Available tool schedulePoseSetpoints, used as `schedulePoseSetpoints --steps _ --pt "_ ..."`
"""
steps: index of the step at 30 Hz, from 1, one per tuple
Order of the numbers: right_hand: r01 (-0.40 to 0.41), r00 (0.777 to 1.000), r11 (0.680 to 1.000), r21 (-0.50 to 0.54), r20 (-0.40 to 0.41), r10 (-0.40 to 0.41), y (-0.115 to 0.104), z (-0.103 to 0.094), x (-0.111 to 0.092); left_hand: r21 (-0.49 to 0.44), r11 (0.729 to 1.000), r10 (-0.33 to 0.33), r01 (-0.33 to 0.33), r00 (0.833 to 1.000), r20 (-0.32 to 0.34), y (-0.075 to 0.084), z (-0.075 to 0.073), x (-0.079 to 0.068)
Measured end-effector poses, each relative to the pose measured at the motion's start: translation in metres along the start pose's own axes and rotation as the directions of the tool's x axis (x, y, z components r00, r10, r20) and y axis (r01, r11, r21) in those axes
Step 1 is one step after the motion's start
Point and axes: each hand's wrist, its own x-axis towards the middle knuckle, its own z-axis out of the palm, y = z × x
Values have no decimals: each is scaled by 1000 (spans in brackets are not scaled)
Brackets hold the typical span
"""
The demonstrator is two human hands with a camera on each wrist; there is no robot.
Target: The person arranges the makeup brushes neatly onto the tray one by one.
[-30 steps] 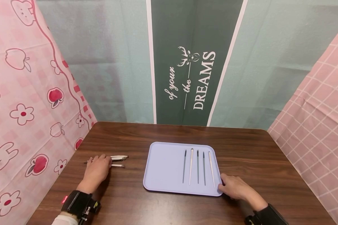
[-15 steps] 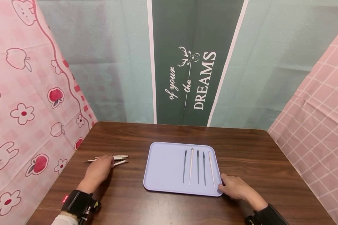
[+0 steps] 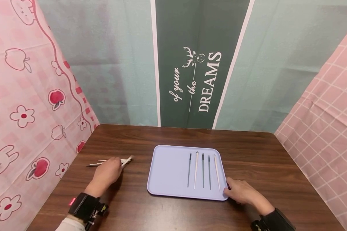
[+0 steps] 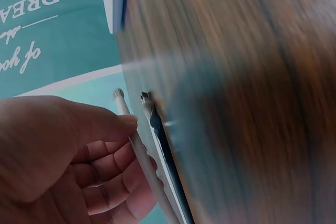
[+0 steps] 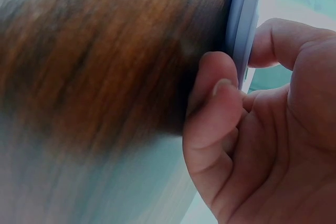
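Observation:
My left hand [image 3: 108, 171] pinches a pale-handled makeup brush [image 4: 150, 169] between thumb and fingers, its bristle end pointing forward and right. Beside it on the table lies a small bunch of brushes [image 3: 93, 164] with dark and white handles, partly hidden by the hand. My right hand [image 3: 241, 191] grips the near right corner of a lilac tray [image 3: 167, 171], thumb on the rim and curled fingers at its outer edge, as the right wrist view shows. Several slim brushes [image 3: 203, 170], grey and pale pink, lie apart in a row on the tray's right half.
The brown wooden table [image 3: 176, 215] carries everything. A green curtain [image 3: 127, 80] hangs behind its far edge. Pink patterned cloth [image 3: 23, 138] stands at the left and pink checked cloth [image 3: 329, 134] at the right.
My left hand has drawn one pale brush from the bunch, and it now tilts up and to the right. That hand has shifted slightly right. The right hand and the tray stay put.

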Motion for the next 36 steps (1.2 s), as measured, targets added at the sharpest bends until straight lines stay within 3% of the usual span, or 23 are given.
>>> schedulePoseSetpoints --steps 9,16,22,36 --pt "-2 1000 1000 2 2 2 0 0 0 -45 999 21 -20 1000 14 13 2 8" --pt "-1 1000 1000 1 0 1 1 0 1 -111 993 -28 33 999 41 23 5 15" --pt "2 1000 1000 5 -2 -2 1 0 0 -128 991 -35 36 999 13 34 8 21" --pt "-5 1000 1000 0 4 5 1 0 0 -162 984 -68 72 997 30 63 9 29"
